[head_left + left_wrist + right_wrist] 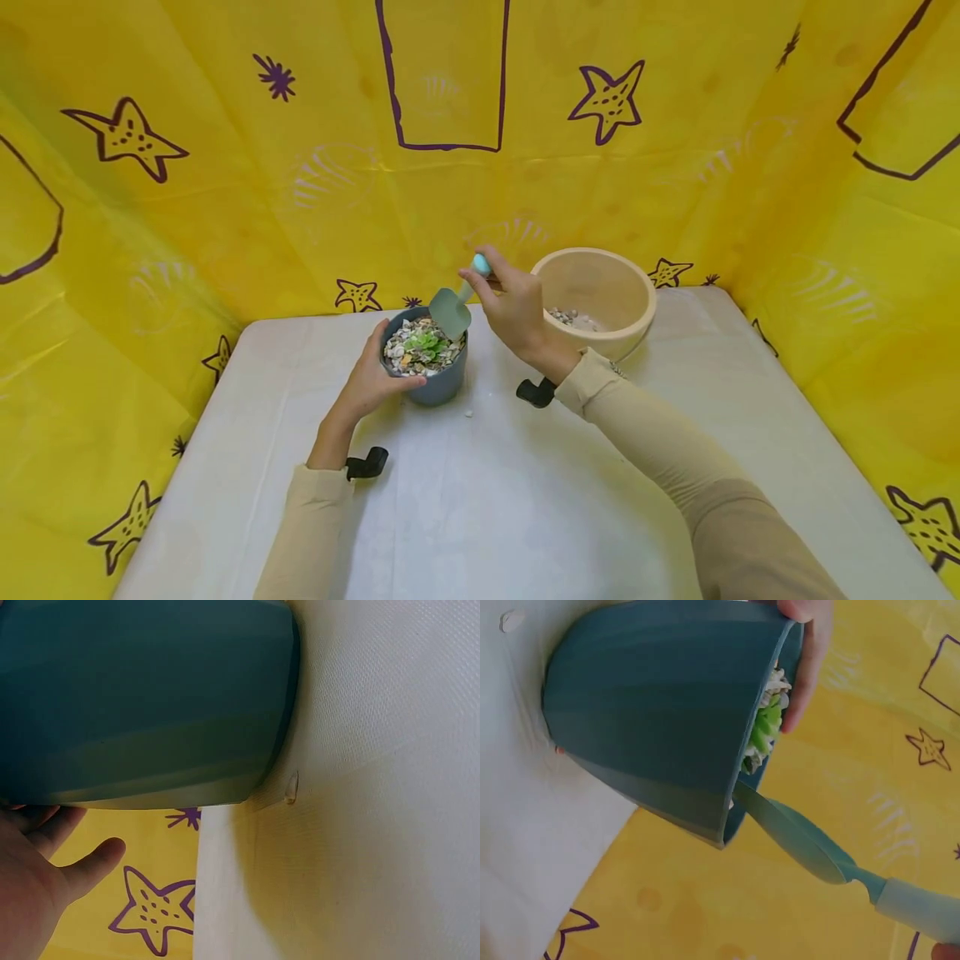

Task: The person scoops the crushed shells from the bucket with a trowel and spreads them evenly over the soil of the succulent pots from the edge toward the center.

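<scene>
A dark blue-green plant pot stands upright on the table, filled with pale gravel around a small green succulent. My left hand holds the pot from its left side, thumb across the front near the rim and fingers round the far side. In my right hand is a small green trowel, gripped by its pale handle. Its blade slants down over the pot's right rim. The right wrist view shows the trowel's tip just inside the rim, beside the succulent.
A round beige basin stands to the right, behind my right forearm, with some gravel at its bottom. One loose pebble lies on the white tabletop in front of the pot. Yellow patterned sheeting encloses the table's back and sides.
</scene>
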Tool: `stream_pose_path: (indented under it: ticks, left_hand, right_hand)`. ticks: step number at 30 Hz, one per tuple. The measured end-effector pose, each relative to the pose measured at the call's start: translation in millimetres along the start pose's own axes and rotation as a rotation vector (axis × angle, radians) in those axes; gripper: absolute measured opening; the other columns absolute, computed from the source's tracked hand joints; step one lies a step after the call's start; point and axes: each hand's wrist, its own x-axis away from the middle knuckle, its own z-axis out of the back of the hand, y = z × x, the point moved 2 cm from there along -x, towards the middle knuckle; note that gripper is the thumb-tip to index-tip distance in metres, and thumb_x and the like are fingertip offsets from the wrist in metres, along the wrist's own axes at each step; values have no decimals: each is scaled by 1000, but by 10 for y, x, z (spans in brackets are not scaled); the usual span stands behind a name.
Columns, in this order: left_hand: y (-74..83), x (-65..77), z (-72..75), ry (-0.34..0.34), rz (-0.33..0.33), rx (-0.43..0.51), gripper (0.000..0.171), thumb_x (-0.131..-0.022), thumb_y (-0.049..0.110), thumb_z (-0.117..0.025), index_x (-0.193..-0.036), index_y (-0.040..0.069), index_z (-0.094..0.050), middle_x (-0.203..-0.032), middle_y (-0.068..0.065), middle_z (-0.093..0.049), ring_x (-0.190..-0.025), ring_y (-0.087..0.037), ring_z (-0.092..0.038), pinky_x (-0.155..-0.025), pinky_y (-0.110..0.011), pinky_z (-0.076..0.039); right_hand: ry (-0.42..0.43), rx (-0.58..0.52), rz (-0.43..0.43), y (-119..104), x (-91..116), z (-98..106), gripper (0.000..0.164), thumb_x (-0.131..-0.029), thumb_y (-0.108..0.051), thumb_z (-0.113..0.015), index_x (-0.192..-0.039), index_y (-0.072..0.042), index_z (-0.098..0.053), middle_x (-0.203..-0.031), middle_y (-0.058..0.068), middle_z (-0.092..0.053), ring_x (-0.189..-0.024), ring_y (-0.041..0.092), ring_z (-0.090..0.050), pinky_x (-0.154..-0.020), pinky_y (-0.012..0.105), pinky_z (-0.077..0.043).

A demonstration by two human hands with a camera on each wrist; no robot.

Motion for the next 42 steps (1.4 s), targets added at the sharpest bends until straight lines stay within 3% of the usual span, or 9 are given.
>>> stream_pose_path:
  ticks: [3, 6, 9, 13, 16, 19, 24, 33, 42]
  left_hand:
    - [-16, 22, 5, 3, 9, 9, 127, -68, 42, -87, -158, 17, -2, -164, -15, -9, -150, -38, -14, -117, -63, -17]
    - [-25, 44, 25, 7, 14, 8, 126, -69, 41, -87, -158, 17, -2, -164, -15, -9, -150, -38, -13, -117, -63, -17]
    - [-15, 41, 62, -8, 3, -15, 122, -71, 41, -85, -158, 16, -3, -164, -16, -9, -150, -39, -13, -117, -63, -17]
    - [41, 4, 148, -36, -47, -36, 110, -79, 40, -79, -158, 13, -6, -163, -15, -12, -150, -35, -14, -117, -60, -22]
    - [117, -20, 234, -29, -76, -26, 101, -85, 38, -74, -158, 12, -9, -163, -13, -15, -150, -32, -17, -118, -55, -25]
    - [192, -31, 313, -5, -79, -12, 95, -88, 39, -70, -158, 15, -10, -162, -12, -17, -148, -35, -21, -117, -55, -26]
    - [297, -51, 361, 21, -86, 3, 92, -90, 39, -68, -158, 18, -11, -163, -11, -19, -148, -34, -23, -119, -53, -25]
    - [485, -122, 326, 62, -138, -25, 96, -87, 44, -70, -157, 12, -14, -163, -10, -20, -148, -31, -23, -120, -52, -22]
    - [431, -106, 317, 39, -104, -66, 100, -85, 46, -72, -158, 14, -12, -162, -12, -19, -148, -32, -22, -119, -55, -22]
  right_hand:
    - [24, -9, -6, 12, -13, 4, 26, -87, -9, -72, -105, 8, -64, -82, 19, -73, -72, 24, -74, -65, 23, -59]
    - [77, -47, -67, 58, -73, 72, 26, -87, -9, -72, -104, 8, -66, -82, 20, -73, -67, 22, -73, -60, 19, -56]
    - [152, -138, -204, 155, -173, 238, 24, -87, -9, -72, -102, 10, -67, -81, 20, -73, -65, 16, -69, -56, 16, -53]
    - [277, -249, -441, 399, -310, 613, 19, -87, -9, -73, -95, 7, -69, -75, 6, -72, -62, 6, -67, -55, 19, -55]
    - [358, -315, -579, 593, -373, 928, 15, -85, -11, -75, -90, 2, -70, -70, -3, -69, -56, 5, -66, -54, 20, -56]
    - [425, -368, -670, 737, -394, 1182, 12, -82, -12, -77, -86, -3, -71, -66, -1, -67, -52, 8, -66, -52, 21, -55]
    - [471, -371, -738, 862, -377, 1421, 14, -79, -15, -80, -84, -6, -70, -66, 3, -66, -51, 11, -66, -51, 21, -55]
    - [491, -368, -827, 945, -330, 1584, 18, -77, -19, -80, -82, -5, -69, -67, 4, -67, -52, 12, -67, -51, 21, -55]
    - [495, -340, -881, 1048, -217, 1659, 18, -79, -19, -79, -83, -5, -69, -67, 3, -69, -51, 12, -67, -50, 21, -55]
